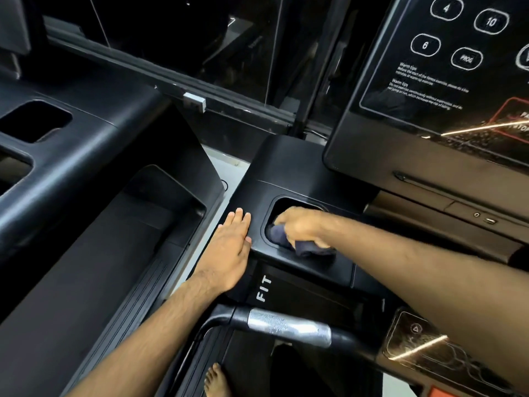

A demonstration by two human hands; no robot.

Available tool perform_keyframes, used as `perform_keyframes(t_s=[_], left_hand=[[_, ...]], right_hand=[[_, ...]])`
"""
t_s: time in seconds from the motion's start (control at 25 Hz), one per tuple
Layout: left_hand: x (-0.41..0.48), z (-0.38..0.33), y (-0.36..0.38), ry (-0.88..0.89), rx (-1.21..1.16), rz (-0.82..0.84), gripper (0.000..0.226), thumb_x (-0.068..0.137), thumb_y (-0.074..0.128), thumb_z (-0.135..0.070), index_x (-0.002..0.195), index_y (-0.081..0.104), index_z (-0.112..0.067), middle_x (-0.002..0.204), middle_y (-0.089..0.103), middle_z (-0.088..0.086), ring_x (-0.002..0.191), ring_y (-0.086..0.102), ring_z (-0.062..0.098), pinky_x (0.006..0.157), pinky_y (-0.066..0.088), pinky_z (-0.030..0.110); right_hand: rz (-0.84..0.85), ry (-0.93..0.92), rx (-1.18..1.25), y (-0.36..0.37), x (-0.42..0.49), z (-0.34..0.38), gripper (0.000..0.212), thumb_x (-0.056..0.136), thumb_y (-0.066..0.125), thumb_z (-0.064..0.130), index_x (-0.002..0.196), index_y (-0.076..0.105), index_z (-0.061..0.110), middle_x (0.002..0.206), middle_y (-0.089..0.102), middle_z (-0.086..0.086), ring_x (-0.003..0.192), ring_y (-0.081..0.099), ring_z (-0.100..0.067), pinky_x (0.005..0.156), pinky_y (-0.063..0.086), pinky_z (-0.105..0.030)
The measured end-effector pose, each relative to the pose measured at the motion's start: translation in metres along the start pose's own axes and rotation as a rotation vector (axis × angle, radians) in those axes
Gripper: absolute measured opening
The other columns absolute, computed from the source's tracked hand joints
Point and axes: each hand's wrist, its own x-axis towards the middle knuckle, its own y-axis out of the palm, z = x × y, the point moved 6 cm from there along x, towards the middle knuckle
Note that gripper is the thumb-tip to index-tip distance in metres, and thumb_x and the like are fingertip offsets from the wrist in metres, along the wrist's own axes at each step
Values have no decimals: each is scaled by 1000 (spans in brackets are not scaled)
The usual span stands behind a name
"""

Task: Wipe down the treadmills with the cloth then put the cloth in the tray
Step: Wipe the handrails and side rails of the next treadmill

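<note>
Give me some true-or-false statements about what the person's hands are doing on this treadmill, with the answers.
1. The right hand grips a dark cloth at the recess in the console. True.
2. The left hand grips the silver handlebar. False: it lies flat on the console beside the recess, away from the handlebar.
3. The cloth is white. False: it is dark bluish grey.
4. A bare foot shows below the handlebar. True.

dim, glare streaks on console (429, 81), perhaps motion-blurred hand (300, 224)
</note>
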Motion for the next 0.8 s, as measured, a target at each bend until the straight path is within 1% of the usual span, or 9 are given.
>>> perform_keyframes(t_s=[0.12, 0.2, 0.24, 0.32, 0.36, 0.44, 0.6, 0.72, 0.8], left_hand=[[0, 3, 0, 9, -22, 7, 54, 105, 31, -18, 155, 13, -16, 163, 3, -1, 149, -4, 10, 118, -4, 23], [0, 2, 0, 13, -38, 2, 54, 104, 32, -17, 155, 14, -16, 163, 4, 0, 149, -3, 10, 118, -4, 23], [0, 2, 0, 11, -42, -4, 53, 105, 32, -17, 155, 15, -16, 163, 4, 0, 149, -3, 10, 118, -4, 23], [1, 0, 0, 0, -46, -13, 53, 105, 32, -17, 155, 15, -16, 163, 4, 1, 149, -3, 10, 118, -4, 23], [1, 0, 0, -1, -40, -15, 53, 104, 32, -17, 155, 15, -16, 163, 5, 1, 149, -3, 11, 118, -4, 24], [1, 1, 1, 7, -16, -25, 53, 104, 32, -17, 155, 16, -15, 163, 6, 3, 150, -2, 13, 119, -3, 24], [0, 2, 2, 14, -10, -38, 53, 105, 31, -19, 155, 14, -17, 163, 5, 1, 149, -3, 11, 118, -4, 23], [0, 2, 2, 18, -13, -26, 53, 105, 30, -19, 155, 14, -18, 163, 4, 0, 149, -4, 10, 117, -5, 23], [-1, 2, 2, 18, -16, -16, 53, 105, 30, -19, 155, 14, -18, 163, 3, 0, 149, -5, 10, 117, -6, 23]], right_hand=[[-355, -116, 960, -5, -7, -19, 25, 93, 47, -1, 99, 64, 16, 86, 62, -13, 66, 57, -26, 50, 38, -24], [-631, -159, 1224, -12, -3, -30, 32, 89, 41, 6, 98, 66, 24, 84, 62, -12, 73, 64, -32, 53, 41, -27], [-786, -185, 1162, -18, -4, -33, 35, 87, 42, 13, 107, 66, 30, 94, 63, -9, 85, 65, -31, 59, 45, -28], [-998, -222, 581, -26, -8, -24, 58, 83, 46, 12, 138, 54, 29, 135, 54, -6, 127, 51, -27, 100, 45, -41], [-954, -244, 173, -18, -3, -16, 71, 82, 48, 1, 150, 42, 22, 154, 38, -8, 145, 31, -27, 118, 25, -46], [-718, -361, -344, 11, 16, -3, 83, 86, 54, -7, 159, 19, 12, 166, 6, -13, 154, 2, -31, 123, 3, -54], [-376, -339, -440, 30, 29, -8, 105, 80, 53, -21, 158, -9, 10, 163, -26, -13, 151, -21, -30, 120, -4, -53], [-338, -225, -458, 32, 32, -16, 89, 84, 47, -18, 158, 2, 3, 166, -6, -18, 154, -1, -31, 122, 11, -46], [-225, -163, -572, 29, 37, -16, 60, 89, 44, -11, 147, 33, -1, 156, 28, -23, 144, 31, -36, 111, 33, -40]])
